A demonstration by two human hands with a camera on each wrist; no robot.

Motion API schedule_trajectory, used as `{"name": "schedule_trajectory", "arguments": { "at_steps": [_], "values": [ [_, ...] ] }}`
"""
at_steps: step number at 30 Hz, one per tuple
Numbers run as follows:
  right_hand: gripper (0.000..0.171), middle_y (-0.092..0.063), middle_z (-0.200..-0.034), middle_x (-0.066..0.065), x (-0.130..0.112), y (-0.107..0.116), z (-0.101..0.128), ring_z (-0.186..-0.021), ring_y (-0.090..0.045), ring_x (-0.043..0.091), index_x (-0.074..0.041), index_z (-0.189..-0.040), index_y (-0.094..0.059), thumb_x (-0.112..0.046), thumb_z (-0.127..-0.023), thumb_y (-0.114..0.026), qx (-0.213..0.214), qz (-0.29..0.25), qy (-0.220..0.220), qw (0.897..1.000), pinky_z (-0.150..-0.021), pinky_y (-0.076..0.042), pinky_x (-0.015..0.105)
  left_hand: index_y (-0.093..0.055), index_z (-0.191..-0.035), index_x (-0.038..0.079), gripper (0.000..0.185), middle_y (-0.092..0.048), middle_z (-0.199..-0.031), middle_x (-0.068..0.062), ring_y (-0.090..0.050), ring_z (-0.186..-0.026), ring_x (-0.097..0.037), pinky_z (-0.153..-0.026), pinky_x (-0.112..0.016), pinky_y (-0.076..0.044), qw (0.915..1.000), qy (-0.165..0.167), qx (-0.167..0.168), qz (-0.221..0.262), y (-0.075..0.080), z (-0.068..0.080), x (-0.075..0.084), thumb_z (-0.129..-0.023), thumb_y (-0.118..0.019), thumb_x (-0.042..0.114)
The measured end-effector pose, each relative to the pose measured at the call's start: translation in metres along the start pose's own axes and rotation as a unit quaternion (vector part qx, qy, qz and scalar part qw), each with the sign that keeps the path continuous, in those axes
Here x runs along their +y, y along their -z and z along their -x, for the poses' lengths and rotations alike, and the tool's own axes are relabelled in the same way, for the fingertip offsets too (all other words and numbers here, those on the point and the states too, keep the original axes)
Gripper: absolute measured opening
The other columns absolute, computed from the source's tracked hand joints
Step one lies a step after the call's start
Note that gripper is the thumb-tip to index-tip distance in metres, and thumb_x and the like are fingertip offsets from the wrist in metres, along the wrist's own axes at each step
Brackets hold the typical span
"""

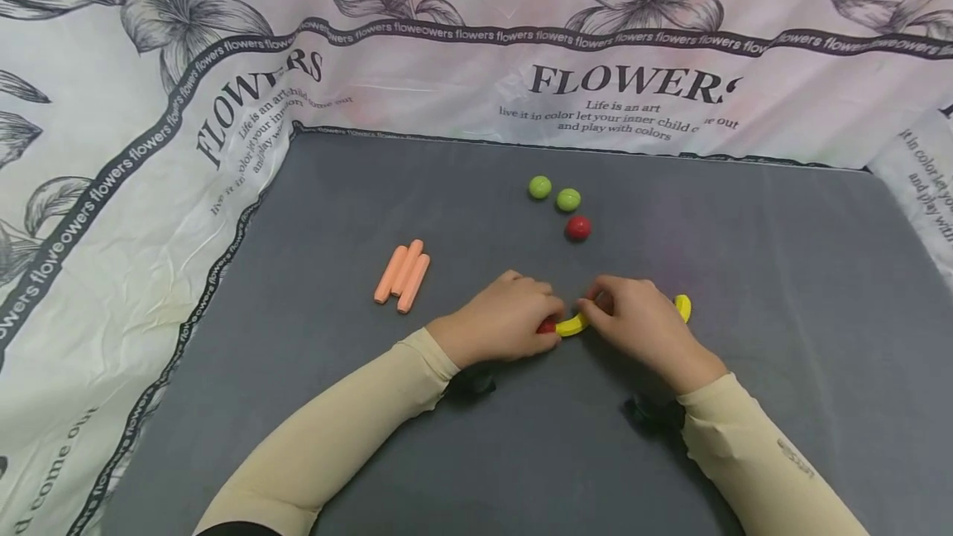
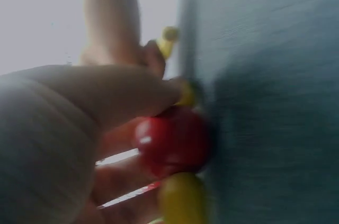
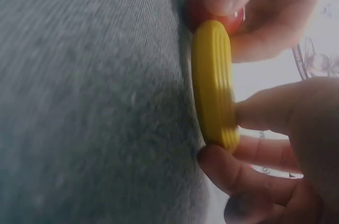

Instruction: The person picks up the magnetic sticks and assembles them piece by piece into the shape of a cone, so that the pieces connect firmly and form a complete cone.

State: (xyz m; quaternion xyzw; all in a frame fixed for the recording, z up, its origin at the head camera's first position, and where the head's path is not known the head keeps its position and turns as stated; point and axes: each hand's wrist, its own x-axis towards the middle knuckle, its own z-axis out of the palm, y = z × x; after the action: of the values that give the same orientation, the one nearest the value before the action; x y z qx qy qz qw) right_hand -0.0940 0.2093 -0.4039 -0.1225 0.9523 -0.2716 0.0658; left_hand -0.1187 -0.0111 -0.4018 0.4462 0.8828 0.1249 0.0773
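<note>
1. Left hand (image 1: 500, 318): fingers curled, narrow grip on red ball (image 2: 177, 142); thumb against it, other fingers round the far side.
2. Right hand (image 1: 642, 323): thumb and fingertips pinch curved yellow piece (image 3: 213, 86) near one end; narrow gap.
3. Piece's other end touches the ball, between the two hands, low on grey tabletop (image 1: 335, 189).
4. Second yellow piece (image 2: 183, 200) at the ball's opposite side, mostly hidden by left hand in head view.
5. Yellow end (image 1: 682, 307) shows beyond right hand; cannot tell what it joins.
6. Beyond the hands: two green balls (image 1: 539, 187) and loose red ball (image 1: 578, 227).
7. Three orange sticks (image 1: 402, 275) side by side, left of the hands.
</note>
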Motion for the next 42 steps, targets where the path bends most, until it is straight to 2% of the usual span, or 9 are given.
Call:
{"name": "schedule_trajectory", "arguments": {
  "at_steps": [5,7,11,15,20,27,33,37,42],
  "values": [
    [0.015,-0.074,-0.080,-0.003,-0.004,0.002,-0.010,-0.061,-0.059,0.011,-0.011,-0.103,-0.075,-0.025,-0.100,-0.072,-0.017,0.004,0.004,1.000,-0.055,-0.048,0.032,-0.077,-0.110,0.017,0.015,-0.065,-0.095,0.005,-0.056,-0.080,-0.010,-0.080,-0.030,-0.048,0.9979,-0.006,0.058,0.026,-0.012,0.018,-0.003,-0.099,-0.069,0.025],
    [0.018,-0.076,-0.085,0.000,-0.005,0.005,-0.015,-0.065,-0.063,0.013,-0.010,-0.106,-0.075,-0.026,-0.100,-0.071,-0.012,0.008,0.005,1.000,-0.058,-0.050,0.034,-0.077,-0.112,0.016,0.016,-0.066,-0.100,0.005,-0.056,-0.084,-0.010,-0.082,-0.028,-0.047,0.9967,-0.006,0.070,0.039,-0.016,0.023,-0.004,-0.100,-0.068,0.023],
    [0.030,-0.077,-0.100,0.010,-0.005,0.013,-0.030,-0.081,-0.069,0.024,-0.006,-0.120,-0.072,-0.027,-0.100,-0.070,0.019,0.021,-0.004,1.000,-0.067,-0.054,0.044,-0.076,-0.112,0.016,0.015,-0.065,-0.104,0.005,-0.055,-0.089,-0.011,-0.083,-0.024,-0.046,0.9948,0.000,0.079,0.064,-0.022,0.030,-0.006,-0.100,-0.071,0.023],
    [0.050,-0.067,-0.121,0.021,0.000,0.019,-0.046,-0.103,-0.064,0.039,-0.004,-0.144,-0.059,-0.024,-0.099,-0.069,0.049,0.035,-0.021,0.998,-0.082,-0.052,0.058,-0.075,-0.111,0.017,0.017,-0.064,-0.103,0.004,-0.053,-0.089,-0.011,-0.080,-0.023,-0.045,0.9930,0.002,0.085,0.082,-0.026,0.031,-0.006,-0.099,-0.075,0.029],
    [0.059,-0.055,-0.145,0.027,0.004,0.012,-0.061,-0.130,-0.055,0.047,-0.006,-0.156,-0.048,-0.019,-0.102,-0.066,0.038,0.047,-0.022,0.998,-0.101,-0.046,0.066,-0.074,-0.109,0.017,0.017,-0.063,-0.103,0.005,-0.052,-0.088,-0.011,-0.079,-0.022,-0.043,0.9936,0.003,0.083,0.076,-0.030,0.032,-0.005,-0.099,-0.075,0.031],
    [0.035,-0.069,-0.118,0.019,0.003,0.010,-0.059,-0.102,-0.064,0.036,-0.004,-0.134,-0.066,-0.017,-0.101,-0.069,0.033,0.043,0.002,0.999,-0.087,-0.052,0.056,-0.070,-0.109,0.017,0.016,-0.061,-0.100,0.005,-0.050,-0.087,-0.011,-0.080,-0.024,-0.043,0.9932,0.001,0.099,0.062,-0.030,0.034,-0.006,-0.100,-0.074,0.030],
    [0.036,-0.073,-0.115,0.018,0.008,0.015,-0.033,-0.103,-0.066,0.034,-0.002,-0.128,-0.069,-0.022,-0.099,-0.074,-0.005,0.012,0.005,1.000,-0.091,-0.053,0.057,-0.069,-0.107,0.017,0.015,-0.058,-0.097,0.006,-0.049,-0.087,-0.011,-0.080,-0.024,-0.042,0.9924,-0.005,0.105,0.064,-0.032,0.032,-0.004,-0.099,-0.074,0.028],
    [0.038,-0.073,-0.112,0.015,0.007,0.015,-0.017,-0.085,-0.063,0.027,0.000,-0.127,-0.070,-0.023,-0.098,-0.076,-0.025,0.005,0.011,1.000,-0.075,-0.055,0.047,-0.068,-0.107,0.017,0.015,-0.058,-0.097,0.006,-0.049,-0.088,-0.011,-0.080,-0.024,-0.043,0.9914,-0.009,0.111,0.068,-0.034,0.031,-0.005,-0.099,-0.074,0.028],
    [0.035,-0.073,-0.106,0.010,0.003,0.015,-0.008,-0.077,-0.058,0.018,-0.003,-0.125,-0.071,-0.024,-0.098,-0.077,-0.054,-0.008,0.024,0.998,-0.067,-0.048,0.035,-0.068,-0.107,0.016,0.015,-0.060,-0.101,0.005,-0.049,-0.088,-0.011,-0.080,-0.024,-0.043,0.9912,0.001,0.109,0.075,-0.036,0.031,-0.008,-0.098,-0.073,0.028]
  ]
}}
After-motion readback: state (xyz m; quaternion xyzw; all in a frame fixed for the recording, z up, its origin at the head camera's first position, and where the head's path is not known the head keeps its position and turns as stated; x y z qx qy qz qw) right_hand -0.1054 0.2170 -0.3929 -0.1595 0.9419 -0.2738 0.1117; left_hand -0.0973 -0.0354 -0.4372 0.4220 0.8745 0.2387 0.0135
